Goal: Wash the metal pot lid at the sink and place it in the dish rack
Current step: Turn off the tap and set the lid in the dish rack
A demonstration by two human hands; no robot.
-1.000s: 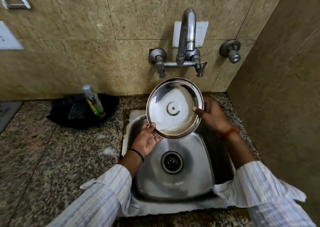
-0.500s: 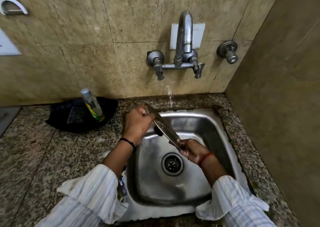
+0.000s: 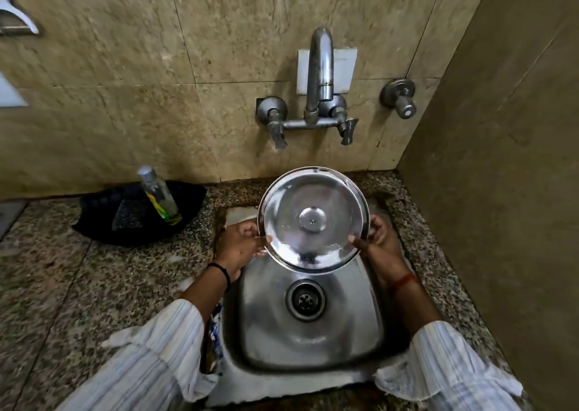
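I hold a round shiny metal pot lid (image 3: 313, 219) over the back of the steel sink (image 3: 313, 332), its knob side facing me. My left hand (image 3: 242, 244) grips the lid's left rim. My right hand (image 3: 380, 238) grips the right rim, thumb on the face. The lid sits below the tap spout (image 3: 319, 65); no water stream is visible. No dish rack is in view.
A black tray (image 3: 134, 219) with a scrub pad and a clear bottle (image 3: 159, 196) sits on the granite counter (image 3: 78, 285) left of the sink. Tiled walls close off the back and the right side. The drain (image 3: 305, 299) lies in the sink's middle.
The lid was tilted edge-on low in the sink under a thin trickle half a second ago. Now it is raised and turned, knob side toward me. The water has stopped.
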